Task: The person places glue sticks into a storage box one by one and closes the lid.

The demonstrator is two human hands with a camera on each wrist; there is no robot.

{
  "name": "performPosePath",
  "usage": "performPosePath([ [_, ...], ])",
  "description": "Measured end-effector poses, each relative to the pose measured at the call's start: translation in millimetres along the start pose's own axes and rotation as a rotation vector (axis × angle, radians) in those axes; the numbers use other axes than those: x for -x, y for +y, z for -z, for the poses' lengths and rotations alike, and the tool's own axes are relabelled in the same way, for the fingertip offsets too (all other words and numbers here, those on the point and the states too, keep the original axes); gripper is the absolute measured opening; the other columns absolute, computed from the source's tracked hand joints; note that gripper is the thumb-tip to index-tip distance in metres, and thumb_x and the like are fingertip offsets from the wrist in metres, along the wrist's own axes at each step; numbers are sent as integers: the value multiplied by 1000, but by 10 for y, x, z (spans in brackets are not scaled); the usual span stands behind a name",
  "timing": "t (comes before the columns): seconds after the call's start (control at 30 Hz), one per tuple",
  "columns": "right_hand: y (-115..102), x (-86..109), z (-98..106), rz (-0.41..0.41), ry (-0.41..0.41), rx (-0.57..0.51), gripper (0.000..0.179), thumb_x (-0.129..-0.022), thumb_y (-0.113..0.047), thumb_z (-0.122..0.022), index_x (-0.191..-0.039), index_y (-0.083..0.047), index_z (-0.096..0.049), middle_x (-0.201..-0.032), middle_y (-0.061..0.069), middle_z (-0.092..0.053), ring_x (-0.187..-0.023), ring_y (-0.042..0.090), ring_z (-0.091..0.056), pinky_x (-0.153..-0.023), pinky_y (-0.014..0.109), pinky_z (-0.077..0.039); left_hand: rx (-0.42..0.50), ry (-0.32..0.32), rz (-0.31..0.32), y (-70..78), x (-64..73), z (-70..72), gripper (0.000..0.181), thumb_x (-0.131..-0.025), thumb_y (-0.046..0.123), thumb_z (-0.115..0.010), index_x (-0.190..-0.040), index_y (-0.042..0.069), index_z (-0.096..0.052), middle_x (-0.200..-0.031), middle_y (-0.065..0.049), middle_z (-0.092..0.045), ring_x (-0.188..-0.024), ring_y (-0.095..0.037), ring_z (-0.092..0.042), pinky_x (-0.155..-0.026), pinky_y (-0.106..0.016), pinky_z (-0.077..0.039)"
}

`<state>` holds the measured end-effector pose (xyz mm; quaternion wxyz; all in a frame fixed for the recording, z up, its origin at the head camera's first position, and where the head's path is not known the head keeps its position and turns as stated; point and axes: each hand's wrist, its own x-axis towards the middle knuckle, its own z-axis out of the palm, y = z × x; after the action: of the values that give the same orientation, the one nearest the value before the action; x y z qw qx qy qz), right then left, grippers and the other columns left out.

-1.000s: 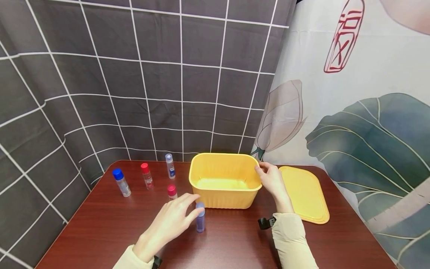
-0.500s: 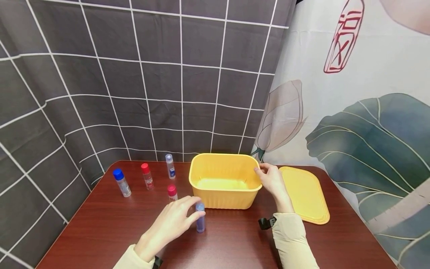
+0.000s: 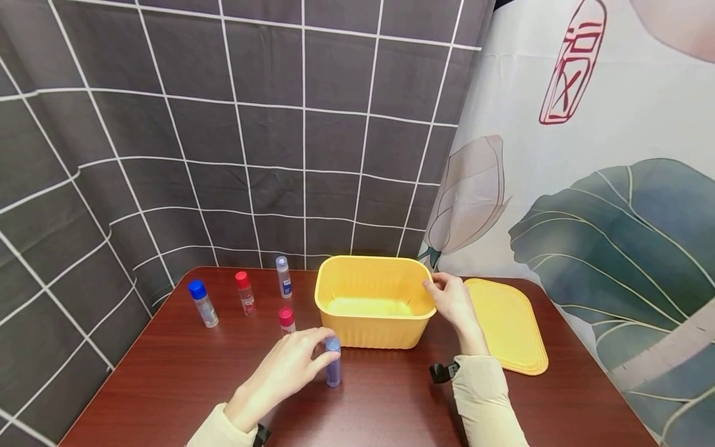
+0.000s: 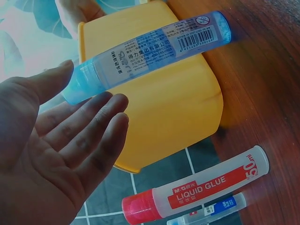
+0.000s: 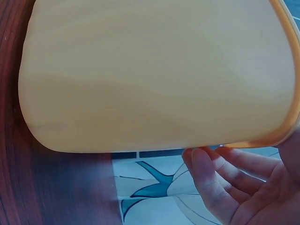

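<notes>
Gridded dark curtain (image 3: 257,136), lotus-print curtain (image 3: 609,205), reddish-brown table (image 3: 368,410)

Left hand (image 3: 289,359) and right hand (image 3: 454,302) both extend forward, fingers bent.

pale cream, softly creased sleeves (image 3: 486,397) end at the wrists (image 3: 472,340), each with a small black boxy device (image 3: 442,372).
</notes>
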<state>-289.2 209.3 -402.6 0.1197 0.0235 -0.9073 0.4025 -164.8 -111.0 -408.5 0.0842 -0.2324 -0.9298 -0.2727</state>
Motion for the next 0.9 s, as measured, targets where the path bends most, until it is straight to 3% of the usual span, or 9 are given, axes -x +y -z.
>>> performPosePath([
  [0.9,1,16,-14,-25,-6,-63,32,-95,-17,-64,-117,7,-65,-94,18,-69,-80,26,-64,-70,33,-52,43,-27,-9,31,-99,92,22,-88,29,-74,-104,16,-67,-77,15,-59,-68,-6,-56,-61,-23,-48],
])
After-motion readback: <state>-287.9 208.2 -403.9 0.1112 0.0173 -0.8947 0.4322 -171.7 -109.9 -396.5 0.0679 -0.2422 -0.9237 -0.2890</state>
